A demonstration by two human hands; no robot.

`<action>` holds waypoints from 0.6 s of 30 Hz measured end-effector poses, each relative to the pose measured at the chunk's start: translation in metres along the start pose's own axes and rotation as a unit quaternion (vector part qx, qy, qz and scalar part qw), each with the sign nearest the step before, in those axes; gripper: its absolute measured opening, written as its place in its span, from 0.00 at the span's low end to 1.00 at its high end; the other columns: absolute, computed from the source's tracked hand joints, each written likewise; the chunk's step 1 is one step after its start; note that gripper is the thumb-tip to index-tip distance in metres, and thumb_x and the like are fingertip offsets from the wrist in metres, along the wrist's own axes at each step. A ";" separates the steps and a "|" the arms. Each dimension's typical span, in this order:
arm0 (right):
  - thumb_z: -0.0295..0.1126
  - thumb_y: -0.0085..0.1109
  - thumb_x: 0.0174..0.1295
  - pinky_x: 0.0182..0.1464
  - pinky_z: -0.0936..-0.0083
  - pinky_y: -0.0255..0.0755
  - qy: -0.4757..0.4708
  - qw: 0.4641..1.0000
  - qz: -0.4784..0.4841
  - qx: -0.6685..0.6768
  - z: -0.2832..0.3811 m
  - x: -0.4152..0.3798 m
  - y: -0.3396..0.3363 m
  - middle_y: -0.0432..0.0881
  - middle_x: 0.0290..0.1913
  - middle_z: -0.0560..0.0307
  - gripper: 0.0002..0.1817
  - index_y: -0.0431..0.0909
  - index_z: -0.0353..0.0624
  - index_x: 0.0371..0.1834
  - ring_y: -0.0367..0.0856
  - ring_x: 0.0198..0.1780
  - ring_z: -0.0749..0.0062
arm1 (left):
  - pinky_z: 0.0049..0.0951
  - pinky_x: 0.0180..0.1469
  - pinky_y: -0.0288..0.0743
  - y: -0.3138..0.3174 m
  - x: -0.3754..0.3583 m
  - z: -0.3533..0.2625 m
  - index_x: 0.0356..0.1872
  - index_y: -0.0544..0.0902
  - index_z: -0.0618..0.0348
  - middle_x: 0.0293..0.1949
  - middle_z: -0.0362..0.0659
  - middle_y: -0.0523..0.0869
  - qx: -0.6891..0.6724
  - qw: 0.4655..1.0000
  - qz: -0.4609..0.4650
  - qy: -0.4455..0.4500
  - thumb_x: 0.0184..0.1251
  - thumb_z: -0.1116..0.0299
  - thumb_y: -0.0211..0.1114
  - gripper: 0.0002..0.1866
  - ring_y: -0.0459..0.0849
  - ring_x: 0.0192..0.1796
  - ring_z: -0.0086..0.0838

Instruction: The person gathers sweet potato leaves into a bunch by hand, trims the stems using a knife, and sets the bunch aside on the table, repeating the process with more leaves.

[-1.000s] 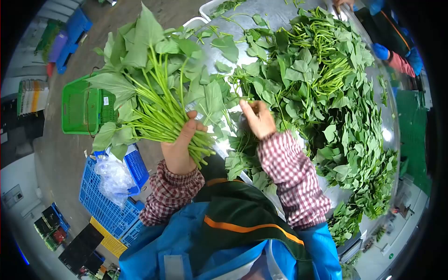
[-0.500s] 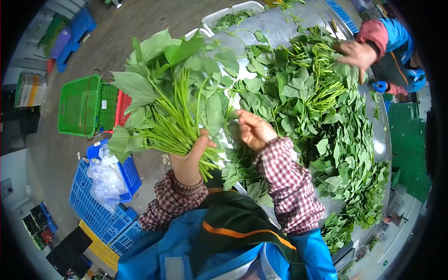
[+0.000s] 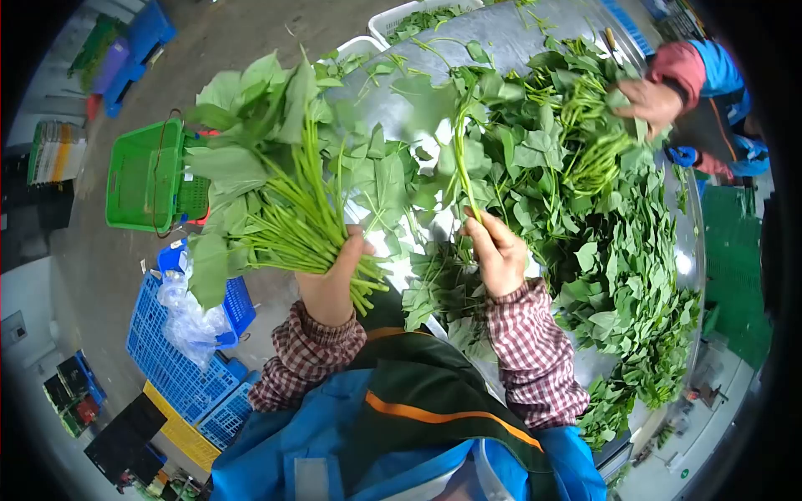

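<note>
Since the earlier frame, our right hand (image 3: pixel 501 255) has drawn away from the bunch and nearer to our body, with a slender sprig (image 3: pixel 462 163) now standing up from its fingers. From the left, we see a green basket (image 3: pixel 117 192) on the floor and, nearer to us, a clear plastic bag (image 3: pixel 196 330) by blue crates (image 3: pixel 171 371). Our left hand (image 3: pixel 334 280) keeps its grip clenched around the bunch (image 3: pixel 288 221), leaves fanning up and away, cut ends poking out below. Our right grip pinches the sprig by its lower stem. Beyond it, a leafy pile (image 3: pixel 618 267) covers much of the metal worktop (image 3: pixel 505 37). At far right, another person's pink sleeve (image 3: pixel 681 67) reaches towards the pile.
</note>
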State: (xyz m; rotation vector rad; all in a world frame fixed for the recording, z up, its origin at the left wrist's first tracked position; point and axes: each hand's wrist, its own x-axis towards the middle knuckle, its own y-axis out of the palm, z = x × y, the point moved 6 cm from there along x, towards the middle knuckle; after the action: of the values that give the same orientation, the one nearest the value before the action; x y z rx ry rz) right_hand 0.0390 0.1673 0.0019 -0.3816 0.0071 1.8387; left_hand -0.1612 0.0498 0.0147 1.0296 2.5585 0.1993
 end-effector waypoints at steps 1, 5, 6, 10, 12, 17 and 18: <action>0.26 0.57 0.56 0.26 0.84 0.69 -0.114 0.988 -0.042 -0.095 0.010 -0.007 -0.008 0.80 0.25 0.57 0.10 0.80 0.37 0.40 0.74 0.23 0.80 | 0.23 0.34 0.75 0.004 0.003 0.000 0.38 0.74 0.69 0.32 0.44 0.80 0.032 0.999 0.020 0.013 0.53 0.82 0.59 0.10 0.81 0.29 0.28; 0.25 0.61 0.51 0.27 0.76 0.71 -0.247 0.936 -0.076 -0.239 0.046 -0.043 -0.007 0.79 0.26 0.51 0.11 0.80 0.38 0.39 0.78 0.24 0.66 | 0.21 0.36 0.74 0.056 -0.015 0.002 0.36 0.76 0.66 0.32 0.42 0.80 -0.012 0.996 0.090 -0.015 0.52 0.83 0.62 0.09 0.80 0.32 0.24; 0.23 0.61 0.48 0.27 0.75 0.71 -0.290 0.908 -0.042 -0.299 0.057 -0.055 -0.004 0.76 0.24 0.53 0.13 0.80 0.41 0.40 0.76 0.23 0.63 | 0.20 0.36 0.74 0.069 -0.019 0.003 0.36 0.76 0.66 0.32 0.42 0.80 0.019 0.990 0.138 -0.005 0.52 0.82 0.62 0.09 0.79 0.33 0.23; 0.25 0.61 0.50 0.36 0.77 0.71 -0.197 0.957 0.088 -0.196 0.059 -0.062 -0.011 0.78 0.33 0.53 0.18 0.76 0.40 0.46 0.77 0.33 0.69 | 0.19 0.36 0.72 0.084 -0.024 0.016 0.37 0.77 0.66 0.33 0.40 0.80 -0.013 0.982 0.179 -0.067 0.53 0.81 0.63 0.10 0.78 0.33 0.21; 0.33 0.59 0.56 0.49 0.78 0.67 -0.002 0.981 0.176 0.076 0.035 -0.061 -0.017 0.75 0.51 0.52 0.25 0.68 0.34 0.55 0.72 0.49 0.76 | 0.20 0.37 0.73 0.086 -0.026 0.016 0.39 0.76 0.66 0.34 0.41 0.80 -0.022 0.978 0.190 -0.078 0.53 0.82 0.63 0.11 0.78 0.35 0.22; 0.35 0.53 0.61 0.47 0.78 0.70 0.123 0.906 0.061 0.401 0.010 -0.041 0.020 0.80 0.41 0.53 0.16 0.73 0.34 0.47 0.77 0.42 0.74 | 0.22 0.38 0.72 0.079 -0.023 -0.009 0.39 0.77 0.65 0.35 0.44 0.80 0.073 0.975 0.210 0.006 0.57 0.74 0.60 0.09 0.78 0.36 0.25; 0.35 0.51 0.62 0.46 0.77 0.71 0.135 0.882 0.048 0.449 0.012 -0.040 0.019 0.80 0.40 0.53 0.15 0.73 0.34 0.45 0.77 0.42 0.72 | 0.21 0.36 0.72 0.070 -0.011 -0.026 0.37 0.78 0.65 0.33 0.45 0.80 0.141 0.963 0.228 0.038 0.59 0.71 0.59 0.09 0.78 0.34 0.25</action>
State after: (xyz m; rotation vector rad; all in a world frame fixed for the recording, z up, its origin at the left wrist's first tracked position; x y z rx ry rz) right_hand 0.0281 0.1270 0.0203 0.0322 1.0507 1.6576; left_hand -0.1191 0.0932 0.0608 1.7454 2.4220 -0.0102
